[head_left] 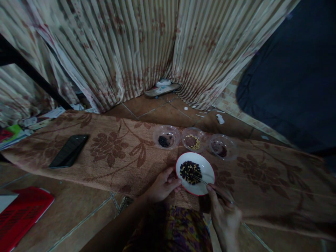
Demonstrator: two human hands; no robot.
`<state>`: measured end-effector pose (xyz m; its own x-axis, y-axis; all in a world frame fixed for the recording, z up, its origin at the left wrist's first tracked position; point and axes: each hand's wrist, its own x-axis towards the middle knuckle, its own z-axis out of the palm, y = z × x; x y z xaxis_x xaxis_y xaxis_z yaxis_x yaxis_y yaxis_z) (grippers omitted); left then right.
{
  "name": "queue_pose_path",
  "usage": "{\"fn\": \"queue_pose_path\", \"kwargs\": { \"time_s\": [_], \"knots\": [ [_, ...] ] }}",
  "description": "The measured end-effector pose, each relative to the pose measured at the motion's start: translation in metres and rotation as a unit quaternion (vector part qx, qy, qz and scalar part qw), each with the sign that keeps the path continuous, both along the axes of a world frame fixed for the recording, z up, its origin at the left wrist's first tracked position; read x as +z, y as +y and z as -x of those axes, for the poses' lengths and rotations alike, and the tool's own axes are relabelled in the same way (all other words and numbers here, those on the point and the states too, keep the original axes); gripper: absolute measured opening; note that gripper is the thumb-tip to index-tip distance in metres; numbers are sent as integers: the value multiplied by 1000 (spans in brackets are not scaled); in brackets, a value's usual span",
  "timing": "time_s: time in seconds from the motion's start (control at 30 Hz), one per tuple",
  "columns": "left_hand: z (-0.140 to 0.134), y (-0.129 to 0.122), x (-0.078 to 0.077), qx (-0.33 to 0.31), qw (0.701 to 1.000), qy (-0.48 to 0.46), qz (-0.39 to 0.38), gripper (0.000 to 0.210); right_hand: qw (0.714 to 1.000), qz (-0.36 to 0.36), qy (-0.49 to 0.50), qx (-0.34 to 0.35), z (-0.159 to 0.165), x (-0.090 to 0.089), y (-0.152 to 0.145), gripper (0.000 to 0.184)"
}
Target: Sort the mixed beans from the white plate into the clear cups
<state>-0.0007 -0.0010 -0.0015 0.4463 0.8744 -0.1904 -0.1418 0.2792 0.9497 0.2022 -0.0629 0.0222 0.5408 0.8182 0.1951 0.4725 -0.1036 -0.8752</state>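
A white bowl with a red rim stands at the front edge of the cloth-covered bench, holding a mix of dark and yellow beans. Against its left rim, my left hand is closed, thumb and fingers at the edge. My right hand grips thin metal tweezers, their tips reaching into the beans. Behind the bowl are three clear plastic cups: the left cup has black beans, the middle cup yellow ones, and the right cup a few dark reddish ones.
A black phone lies on the brown patterned cloth to the left. Papers are at the bench's left end. Behind it are striped curtains, a skateboard and white scraps on the tiled floor. A red bag is lower left.
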Motion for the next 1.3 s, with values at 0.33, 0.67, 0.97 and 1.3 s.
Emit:
{"fn": "queue_pose_path", "kwargs": {
  "time_s": [0.33, 0.67, 0.97, 1.3],
  "knots": [
    [1, 0, 2, -4, 1000, 13, -8, 46, 1000, 3, 6, -13, -2, -2, 1, 38],
    [0, 0, 3, -2, 1000, 3, -11, 44, 1000, -4, -18, -13, -4, 2, 1, 37],
    [1, 1, -2, -10, 1000, 3, -11, 45, 1000, 21, -3, -12, -10, 8, 18, 39],
    [0, 0, -1, -2, 1000, -11, -4, 44, 996, -3, -87, 37, -13, 3, 21, 35]
  ]
}}
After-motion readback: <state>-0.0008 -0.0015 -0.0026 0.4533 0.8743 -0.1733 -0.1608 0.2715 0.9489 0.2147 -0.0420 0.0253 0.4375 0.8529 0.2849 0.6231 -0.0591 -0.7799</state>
